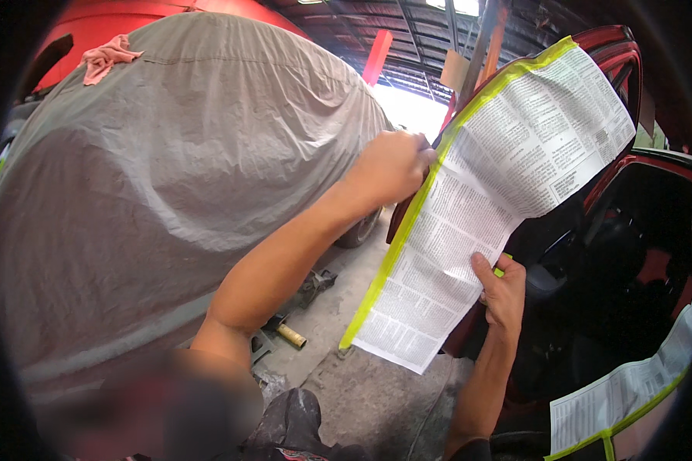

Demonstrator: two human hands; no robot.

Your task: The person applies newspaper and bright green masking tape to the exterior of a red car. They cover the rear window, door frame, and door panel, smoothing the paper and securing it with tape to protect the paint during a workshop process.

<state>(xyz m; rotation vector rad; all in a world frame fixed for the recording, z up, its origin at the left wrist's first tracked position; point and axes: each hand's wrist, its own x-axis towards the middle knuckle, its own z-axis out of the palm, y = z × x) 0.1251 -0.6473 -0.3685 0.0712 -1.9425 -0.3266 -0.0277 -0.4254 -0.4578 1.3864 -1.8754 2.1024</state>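
A long sheet of newspaper [469, 223] slants across the right half of the head view, with yellow-green masking tape [407, 219] along its left edge. Its upper part lies against a dark red open car door [630, 58]. My left hand [396, 165] is closed at the taped edge, fingers pinching it about midway up. Lower down, my right hand [504, 288] grips the paper's right edge, thumb in front and fingers behind. A bit of the same yellow-green shows by that hand, mostly hidden; whether it is a tape roll I cannot tell.
A car under a grey cover [192, 146] fills the left side, a pink cloth [108, 58] on top. Metal tools or parts [311, 288] lie on the concrete floor [377, 399]. More taped newspaper [630, 399] covers a panel at lower right, beside the dark car interior [607, 261].
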